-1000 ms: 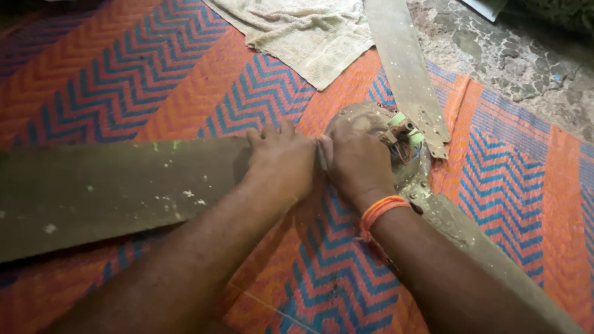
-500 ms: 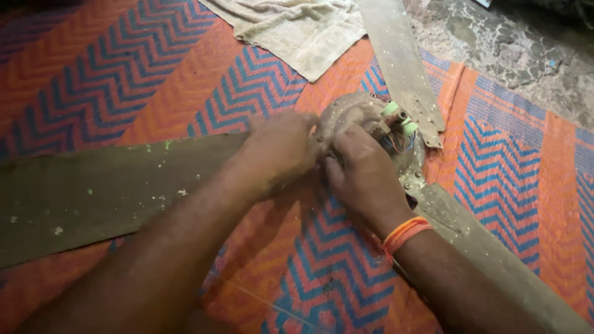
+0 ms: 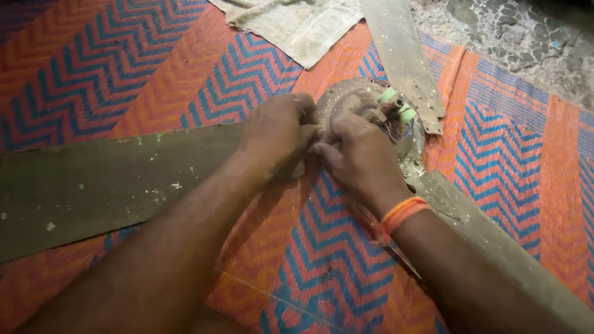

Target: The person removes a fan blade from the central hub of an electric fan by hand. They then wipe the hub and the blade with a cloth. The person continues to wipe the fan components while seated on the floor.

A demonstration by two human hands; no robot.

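Currently, a dismantled ceiling fan is lying flat on a woven mat [image 3: 111,68] patterned in orange and blue zigzags, an arrangement that is keeping the round motor housing [image 3: 352,102] stable and level with its wiring side facing up. The left hand [image 3: 278,133] is curling into a narrow, closed grip at the near-left rim of the housing, just where the long left blade [image 3: 111,185] is joining it; the fingers are folding under, so it cannot be told whether they are pinching a fastener or only bracing the joint. The right hand [image 3: 362,158], with an orange thread band [image 3: 402,213] at its wrist, is pressing its fingertips against those of the left hand at the same spot, likewise narrow; what it is holding, if anything, is hidden. Both hands are apparently working on the one blade mounting. Coloured wires and a pale green connector [image 3: 396,111] are standing exposed on the housing's far side, untouched. A second blade [image 3: 402,55] is extending toward the mat's far edge, and a third blade [image 3: 495,247] is running toward the near right corner, partly beneath the right forearm. A pale towel [image 3: 297,25] is lying at the far edge of the mat, well apart from the hands, and bare stone floor [image 3: 526,43] is showing beyond the far right corner.
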